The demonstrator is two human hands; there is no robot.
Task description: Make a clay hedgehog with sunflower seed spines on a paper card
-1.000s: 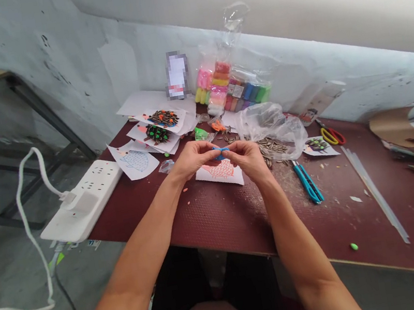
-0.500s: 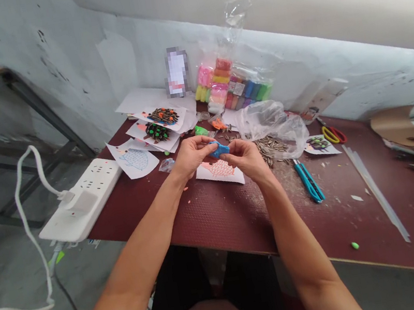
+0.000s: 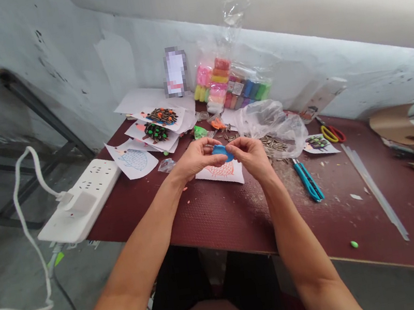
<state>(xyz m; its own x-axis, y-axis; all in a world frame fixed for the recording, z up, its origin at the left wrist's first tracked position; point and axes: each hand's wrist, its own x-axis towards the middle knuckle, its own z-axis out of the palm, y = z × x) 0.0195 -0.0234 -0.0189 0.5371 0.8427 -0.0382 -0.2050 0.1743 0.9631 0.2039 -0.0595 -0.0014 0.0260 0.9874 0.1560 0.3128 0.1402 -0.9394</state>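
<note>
A flattened piece of blue clay [image 3: 222, 152] is pinched between both hands above the middle of the table. My left hand [image 3: 200, 156] grips its left side, with the thumb below it and the fingers behind. The fingertips of my right hand [image 3: 246, 152] hold its right edge. Under the hands lies a white card with an orange hedgehog drawing [image 3: 225, 171], partly covered by them. Left of my left hand rests a card with a blue hedgehog drawing [image 3: 133, 160]. Behind it are cards with seed-covered hedgehogs [image 3: 156, 131].
Seeds [image 3: 274, 145] spill beside a clear bag [image 3: 260, 120]. Coloured clay packs [image 3: 231, 88] lean at the wall near a phone [image 3: 176, 73]. A teal cutter [image 3: 308, 181], scissors [image 3: 332, 133], glue sticks [image 3: 375, 191] and a power strip [image 3: 80, 198] lie on the red-brown table [image 3: 217, 221].
The blue clay looks wider and flatter between my fingers. My right hand has shifted slightly right, and the fingers of both hands have changed their hold on the clay.
</note>
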